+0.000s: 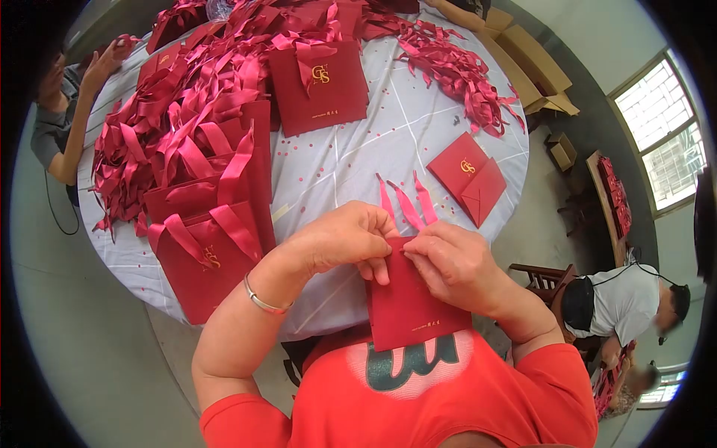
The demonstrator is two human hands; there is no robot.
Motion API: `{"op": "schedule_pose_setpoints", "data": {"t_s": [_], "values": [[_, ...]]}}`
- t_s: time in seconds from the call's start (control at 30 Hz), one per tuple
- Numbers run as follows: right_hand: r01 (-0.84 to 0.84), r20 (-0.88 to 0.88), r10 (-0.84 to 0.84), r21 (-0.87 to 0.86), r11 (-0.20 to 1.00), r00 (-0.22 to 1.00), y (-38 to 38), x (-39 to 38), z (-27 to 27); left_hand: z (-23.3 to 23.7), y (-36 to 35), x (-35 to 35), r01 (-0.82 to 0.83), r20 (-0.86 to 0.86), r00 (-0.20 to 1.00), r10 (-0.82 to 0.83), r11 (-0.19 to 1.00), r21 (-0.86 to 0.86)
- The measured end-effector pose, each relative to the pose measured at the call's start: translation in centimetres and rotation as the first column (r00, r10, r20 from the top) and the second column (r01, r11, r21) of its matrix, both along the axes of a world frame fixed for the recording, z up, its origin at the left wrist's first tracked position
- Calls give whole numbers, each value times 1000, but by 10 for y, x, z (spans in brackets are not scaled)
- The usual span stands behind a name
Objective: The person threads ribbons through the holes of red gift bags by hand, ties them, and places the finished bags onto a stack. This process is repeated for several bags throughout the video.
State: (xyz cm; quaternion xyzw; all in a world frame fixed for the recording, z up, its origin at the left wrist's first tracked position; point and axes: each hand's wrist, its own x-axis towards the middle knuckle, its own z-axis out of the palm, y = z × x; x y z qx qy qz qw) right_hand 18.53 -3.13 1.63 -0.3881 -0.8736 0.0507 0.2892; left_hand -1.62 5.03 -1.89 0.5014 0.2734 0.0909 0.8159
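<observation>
A red paper gift bag (418, 302) lies flat in front of my chest, its top edge pointing away from me. My left hand (355, 243) is closed on the bag's upper left corner, thumb on the front. With thumb and forefinger, my right hand (452, 265) pinches at a small bit of pink ribbon on the bag's face, just below the top edge. Beyond that edge, lengths of pink ribbon (407, 205) stick out over the tablecloth. A folded red bag (467, 175) with gold lettering rests to the right, past my right hand.
Finished-looking bags with ribbon handles (209, 257) stand in rows at the left. More bags (317, 86) and a ribbon pile (467, 71) cover the table's far side. Small red dots litter the white tablecloth (336, 160). Co-workers sit around; cardboard boxes (530, 67) stand at right.
</observation>
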Motion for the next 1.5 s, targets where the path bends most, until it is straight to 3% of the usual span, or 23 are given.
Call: {"op": "schedule_pose_setpoints", "data": {"t_s": [0.07,0.17,0.27,0.47,0.57,0.9,0.97,1.0,1.07,1.13,1.17,1.3,1.37,1.43,1.47,1.5], "values": [[32,133,-45,97,995,990,-3,-3,-1,2,-2,1,-2,-19,1000,2,1000,22],[56,286,-80,91,994,955,-7,-5,0,6,-3,2,-15,-60,998,18,999,50],[48,159,-46,-12,999,986,-2,-1,11,4,-3,0,-33,-35,999,35,999,33],[13,-35,-13,19,1000,999,-2,-1,3,5,-2,-2,-28,-8,1000,28,999,19],[6,-48,-4,41,999,999,-3,-2,0,6,-2,-2,-17,-1,1000,17,999,31],[52,60,-58,100,994,996,-8,-6,-10,4,-6,2,-21,-50,998,25,996,81],[51,228,-69,86,995,971,-11,-8,-12,5,-7,2,-23,-81,996,32,994,105],[56,224,-75,89,994,972,-11,-9,-12,6,-7,2,-22,-94,995,33,993,114],[97,180,-96,1,995,979,-9,-10,-11,9,-8,3,-9,-113,993,23,992,126],[108,-40,-123,-265,958,992,3,-6,-1,10,-10,4,-43,-84,995,52,993,106],[150,-38,-181,-405,902,983,6,-5,6,9,-10,4,-26,-95,995,36,994,107],[81,-2,-85,-313,946,996,18,2,7,9,-10,3,2,-101,995,9,994,108],[18,22,-8,-506,862,1000,23,6,18,11,-12,2,2,-83,997,5,996,91],[-129,-136,47,-690,713,990,39,17,27,15,-13,1,-19,-39,999,21,998,58],[-120,-152,5,-764,633,988,49,22,34,18,-13,2,-2,-44,999,5,998,68],[1,4,3,-827,562,1000,61,26,44,22,-14,2,-10,-66,998,16,996,90]]}}
